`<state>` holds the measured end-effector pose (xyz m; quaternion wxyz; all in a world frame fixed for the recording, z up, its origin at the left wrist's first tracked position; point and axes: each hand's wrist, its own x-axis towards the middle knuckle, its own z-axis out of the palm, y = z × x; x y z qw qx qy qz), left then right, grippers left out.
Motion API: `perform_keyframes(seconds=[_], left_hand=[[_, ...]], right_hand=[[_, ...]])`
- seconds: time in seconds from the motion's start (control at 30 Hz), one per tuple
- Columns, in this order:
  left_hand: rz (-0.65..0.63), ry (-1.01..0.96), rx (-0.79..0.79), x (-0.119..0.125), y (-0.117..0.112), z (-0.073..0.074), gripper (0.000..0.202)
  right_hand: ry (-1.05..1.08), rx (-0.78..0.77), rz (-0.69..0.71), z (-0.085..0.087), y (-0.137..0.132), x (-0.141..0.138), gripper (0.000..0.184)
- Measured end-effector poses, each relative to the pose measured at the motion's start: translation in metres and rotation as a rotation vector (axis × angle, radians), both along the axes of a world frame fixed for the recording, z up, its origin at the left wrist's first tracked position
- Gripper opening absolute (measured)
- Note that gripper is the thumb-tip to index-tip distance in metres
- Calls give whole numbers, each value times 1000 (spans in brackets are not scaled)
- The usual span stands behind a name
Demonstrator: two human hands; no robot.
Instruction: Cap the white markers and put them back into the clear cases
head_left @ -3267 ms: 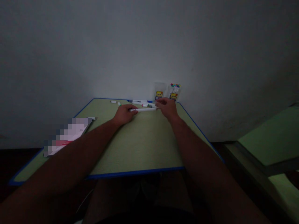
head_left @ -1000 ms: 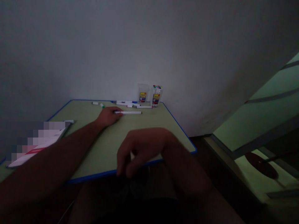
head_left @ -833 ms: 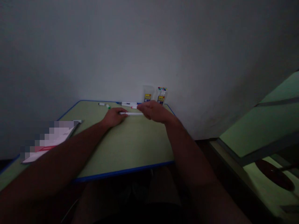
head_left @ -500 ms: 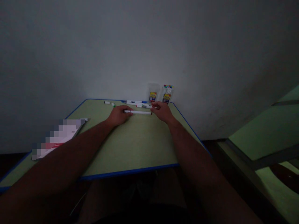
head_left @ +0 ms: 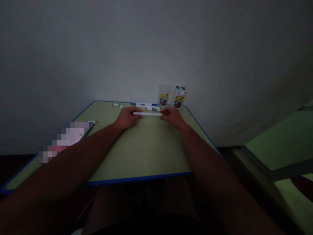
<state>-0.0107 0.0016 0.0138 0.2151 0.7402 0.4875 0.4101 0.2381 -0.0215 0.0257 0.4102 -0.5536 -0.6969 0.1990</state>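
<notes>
A long white marker (head_left: 148,114) lies crosswise on the green desk (head_left: 144,147), held at both ends. My left hand (head_left: 127,118) pinches its left end, fingers closed. My right hand (head_left: 172,116) is closed round its right end. Just behind the marker lie several more white markers (head_left: 146,106) with coloured caps. Two small loose pieces (head_left: 117,105), one with a green tip, lie to the far left of them.
Two clear marker boxes stand against the wall: an empty-looking one (head_left: 163,96) and one (head_left: 179,96) with coloured marker tips showing. A blurred-out paper or booklet (head_left: 65,140) lies on the desk's left side. Another green desk (head_left: 281,147) stands to the right.
My right hand, which was down near the desk's front edge a second ago, has reached back to the marker and closed on its right end. My left hand has stayed on the left end.
</notes>
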Motion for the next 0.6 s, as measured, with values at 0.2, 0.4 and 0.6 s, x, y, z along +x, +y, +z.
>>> perform_keyframes(seconds=[0.2,0.4,0.6], left_hand=[[8,-19,-11,2,-3,3,27],[6,-35,22,0,1,-1,22],[27,52,19,-2,1,1,23]], right_hand=[[56,5,-32,-4,4,2,18],[140,-58,-26,-1,0,0,14],[264,-124,-3,6,-8,-5,4]])
